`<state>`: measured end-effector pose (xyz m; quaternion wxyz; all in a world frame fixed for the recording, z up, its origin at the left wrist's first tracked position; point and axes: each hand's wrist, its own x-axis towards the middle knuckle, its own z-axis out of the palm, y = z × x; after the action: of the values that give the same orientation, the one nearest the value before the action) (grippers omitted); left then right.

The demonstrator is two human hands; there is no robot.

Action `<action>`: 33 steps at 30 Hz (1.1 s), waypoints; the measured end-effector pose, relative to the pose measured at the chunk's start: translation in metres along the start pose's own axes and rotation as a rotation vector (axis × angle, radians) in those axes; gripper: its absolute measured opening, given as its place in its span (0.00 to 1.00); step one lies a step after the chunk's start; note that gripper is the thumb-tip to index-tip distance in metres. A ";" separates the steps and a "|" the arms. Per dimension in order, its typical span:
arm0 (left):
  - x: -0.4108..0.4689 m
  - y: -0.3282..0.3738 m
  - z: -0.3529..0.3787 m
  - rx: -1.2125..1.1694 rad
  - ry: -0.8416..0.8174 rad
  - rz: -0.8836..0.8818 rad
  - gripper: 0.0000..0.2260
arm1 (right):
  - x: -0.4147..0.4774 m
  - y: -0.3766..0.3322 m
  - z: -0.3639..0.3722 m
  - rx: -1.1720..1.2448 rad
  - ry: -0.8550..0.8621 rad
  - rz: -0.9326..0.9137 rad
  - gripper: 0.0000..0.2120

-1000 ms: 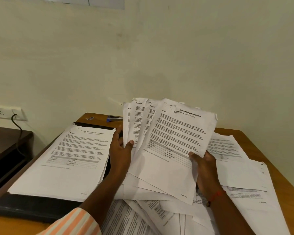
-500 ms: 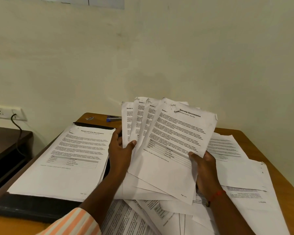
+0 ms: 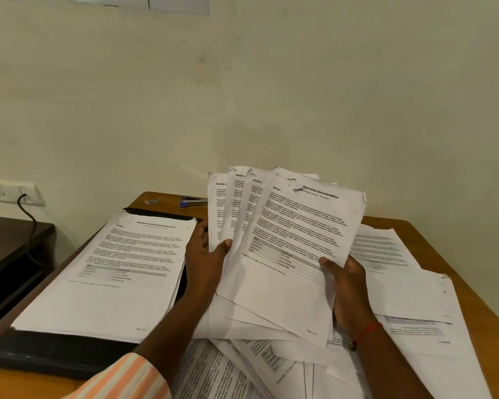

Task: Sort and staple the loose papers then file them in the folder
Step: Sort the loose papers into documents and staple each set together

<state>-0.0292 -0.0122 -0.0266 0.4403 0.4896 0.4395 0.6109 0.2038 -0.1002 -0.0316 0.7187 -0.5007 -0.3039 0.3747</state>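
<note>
Wooden desk [image 3: 167,197] below: left hand [image 3: 205,254] and right hand [image 3: 343,277] each pinch the fanned sheets [image 3: 294,240], long axis upright; stapler [image 3: 192,201] lies just beyond the left hand, the nearer hand.

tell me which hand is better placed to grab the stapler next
Left, probably. The stapler lies just beyond the left hand; the right hand sits farther off, with the fanned papers between.

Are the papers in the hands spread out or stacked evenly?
Spread out. The held papers fan apart: headings Section 4, 3, 2 and 1 show side by side.
</note>
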 end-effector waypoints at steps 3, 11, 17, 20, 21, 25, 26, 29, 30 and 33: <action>-0.004 0.003 0.000 -0.048 -0.109 -0.028 0.19 | 0.000 -0.002 0.002 -0.009 -0.004 -0.009 0.17; -0.009 0.003 0.004 0.008 -0.241 -0.030 0.19 | -0.008 -0.010 0.005 -0.080 -0.177 -0.132 0.20; -0.018 0.028 0.000 0.026 -0.037 0.225 0.23 | -0.017 -0.011 0.013 -0.451 -0.241 -0.287 0.22; -0.019 0.036 -0.003 0.049 -0.015 0.359 0.22 | -0.021 -0.013 0.015 -0.437 -0.177 -0.359 0.21; -0.020 0.036 -0.003 0.042 -0.026 0.367 0.23 | -0.022 -0.014 0.016 -0.426 -0.164 -0.371 0.21; -0.020 0.039 -0.003 0.004 -0.128 0.376 0.25 | -0.023 -0.016 0.017 -0.396 -0.161 -0.368 0.23; -0.020 0.040 -0.002 -0.018 -0.155 0.386 0.25 | -0.024 -0.016 0.017 -0.389 -0.150 -0.366 0.24; -0.021 0.041 -0.001 -0.065 -0.172 0.378 0.23 | -0.023 -0.017 0.017 -0.372 -0.113 -0.367 0.22; -0.022 0.042 0.001 -0.058 -0.167 0.348 0.20 | -0.023 -0.017 0.017 -0.372 -0.111 -0.367 0.20; -0.022 0.034 0.003 -0.017 -0.179 0.288 0.16 | -0.023 -0.015 0.014 -0.368 -0.123 -0.328 0.17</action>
<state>-0.0272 -0.0412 0.0019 0.3898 0.5963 0.3185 0.6254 0.1834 -0.1159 -0.0143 0.6468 -0.5434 -0.4871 0.2214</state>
